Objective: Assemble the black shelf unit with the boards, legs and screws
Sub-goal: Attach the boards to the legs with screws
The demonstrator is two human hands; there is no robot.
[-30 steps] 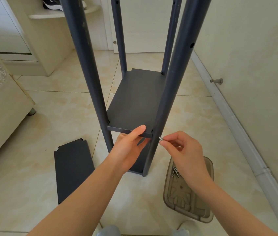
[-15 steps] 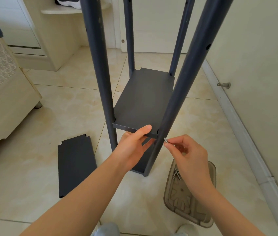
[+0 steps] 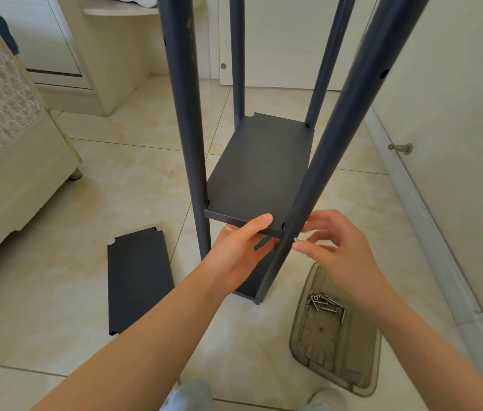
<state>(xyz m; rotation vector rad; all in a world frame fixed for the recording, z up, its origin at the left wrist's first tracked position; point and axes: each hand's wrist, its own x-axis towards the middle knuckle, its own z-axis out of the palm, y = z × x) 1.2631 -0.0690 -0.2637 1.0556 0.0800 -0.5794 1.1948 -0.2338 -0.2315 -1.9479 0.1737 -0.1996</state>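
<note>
Two hands engaged: left hand (image 3: 238, 247) grips mid-frame shelf board (image 3: 261, 170) by its front edge; right hand (image 3: 341, 250) pinches screw (image 3: 296, 239) against near-right leg (image 3: 338, 137). Step: fastening this corner. Next, likely: align screw with hole, twist

legs (image 3: 323, 161): all four cut off by the top edge, above the middle board (image 3: 259, 179).
left hand (image 3: 234, 256): its fingers go under the middle board's front edge, partly hidden.
lower board (image 3: 250, 285): under the middle board, mostly behind the left hand.
screw (image 3: 296, 239): at the middle board's front right corner, pinched by the right hand (image 3: 344, 253); too small to tell if it enters the leg.
</note>
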